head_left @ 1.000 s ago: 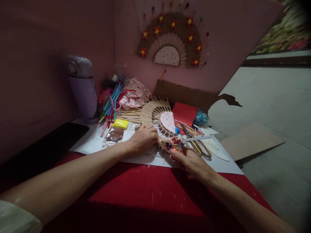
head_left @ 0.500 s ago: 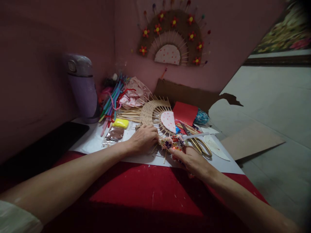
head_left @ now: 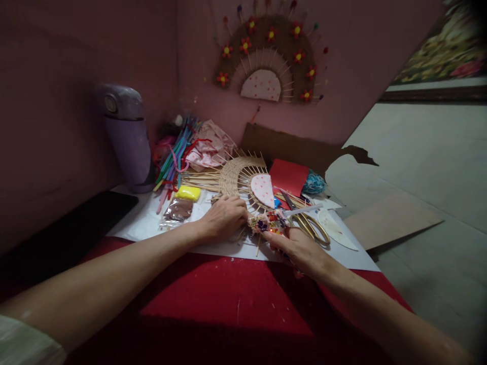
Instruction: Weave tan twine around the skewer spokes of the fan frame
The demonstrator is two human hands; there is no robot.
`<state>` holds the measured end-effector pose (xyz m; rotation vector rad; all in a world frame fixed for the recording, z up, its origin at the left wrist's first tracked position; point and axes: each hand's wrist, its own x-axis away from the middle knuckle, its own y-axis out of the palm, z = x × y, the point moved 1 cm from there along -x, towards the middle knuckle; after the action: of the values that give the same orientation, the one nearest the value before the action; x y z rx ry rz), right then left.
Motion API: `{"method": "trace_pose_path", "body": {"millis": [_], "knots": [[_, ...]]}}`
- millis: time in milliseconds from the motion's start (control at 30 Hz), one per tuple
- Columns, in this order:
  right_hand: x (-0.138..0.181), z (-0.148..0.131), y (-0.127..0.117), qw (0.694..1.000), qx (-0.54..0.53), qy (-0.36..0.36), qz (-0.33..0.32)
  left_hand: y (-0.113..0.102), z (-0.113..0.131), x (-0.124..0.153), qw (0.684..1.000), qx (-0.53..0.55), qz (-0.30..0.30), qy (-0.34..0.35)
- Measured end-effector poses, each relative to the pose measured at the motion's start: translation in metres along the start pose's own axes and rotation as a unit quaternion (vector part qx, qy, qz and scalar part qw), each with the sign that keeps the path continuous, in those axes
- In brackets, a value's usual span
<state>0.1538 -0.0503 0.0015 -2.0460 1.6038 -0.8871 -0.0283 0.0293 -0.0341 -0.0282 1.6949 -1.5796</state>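
Observation:
My right hand (head_left: 299, 248) is closed around a hot glue gun (head_left: 262, 223) with a flowered covering and a small red light. A translucent glue stick (head_left: 304, 210) pokes out of its back end. The gun's front points left, towards my left hand (head_left: 226, 215). Those left fingers are curled down on the lower edge of a half-round craft piece (head_left: 232, 175), made of woven twine over thin sticks. At its centre sits a half circle of pink-dotted white cloth (head_left: 262, 190). My left fingertips and the gun's nozzle are hard to make out.
Gold-handled scissors (head_left: 314, 228) lie right of the glue gun, by red paper (head_left: 288, 177) and blue yarn (head_left: 314, 181). Yellow clay (head_left: 187, 193), pipe cleaners (head_left: 177, 152), a purple bottle (head_left: 128, 139) and a black flat object (head_left: 72, 233) are at left. A finished-looking half-round decoration (head_left: 266, 56) hangs on the wall.
Both hands keep their places on the craft piece and the glue gun. The whole view has shifted very slightly.

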Motion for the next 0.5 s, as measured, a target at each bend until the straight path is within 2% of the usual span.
{"method": "trace_pose_path", "body": {"millis": [133, 267, 500], "knots": [[-0.0028, 0.0035, -0.0013, 1.0, -0.006, 0.02, -0.006, -0.0002, 0.0003, 0.0001, 1.0, 0.003, 0.001, -0.001], [-0.0055, 0.0076, -0.0024, 0.998, -0.054, 0.011, -0.02, -0.0013, 0.0014, -0.001, 1.0, 0.006, -0.004, -0.006], [0.0012, -0.0003, -0.0056, 0.987, -0.153, 0.035, -0.039, -0.0011, 0.0008, -0.0018, 1.0, 0.005, -0.014, -0.014]]}}
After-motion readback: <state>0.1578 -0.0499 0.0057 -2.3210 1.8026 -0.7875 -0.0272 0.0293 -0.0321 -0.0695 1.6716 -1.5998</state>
